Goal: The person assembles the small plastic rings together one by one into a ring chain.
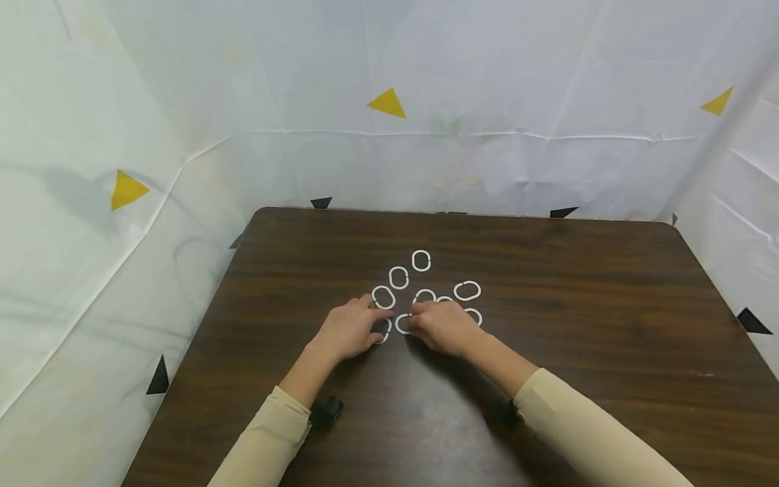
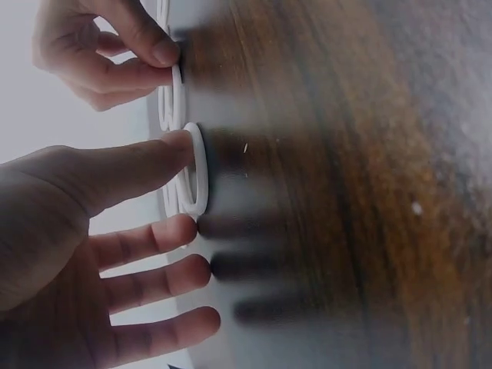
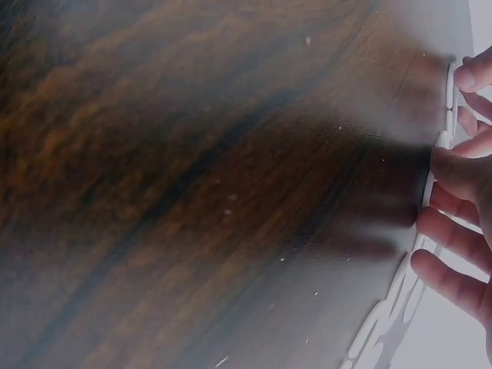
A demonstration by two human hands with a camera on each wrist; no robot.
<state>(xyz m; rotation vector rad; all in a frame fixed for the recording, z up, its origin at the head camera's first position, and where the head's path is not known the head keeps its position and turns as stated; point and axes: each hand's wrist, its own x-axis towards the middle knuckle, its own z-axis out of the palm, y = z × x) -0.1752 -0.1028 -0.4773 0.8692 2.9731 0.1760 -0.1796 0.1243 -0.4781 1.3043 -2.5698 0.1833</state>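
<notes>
Several white oval plastic shower curtain rings lie flat on the brown table. My left hand (image 1: 347,328) is over the nearest left ring (image 1: 390,329), its index finger and thumb reaching to either side. In the left wrist view the thumb touches that ring, while the other fingers are spread and fairly straight. Just to the right, my right hand (image 1: 447,328) pinches the left part of another ring (image 1: 397,325) between thumb and index finger, against the table. The right hand partly covers this ring and others behind it.
Beyond the hands lie more rings, including a far ring (image 1: 414,261), one at the left (image 1: 391,277) and one at the right (image 1: 479,291). The wood-grain table (image 1: 608,304) ends at white sheeting (image 1: 487,67) with yellow and black triangles.
</notes>
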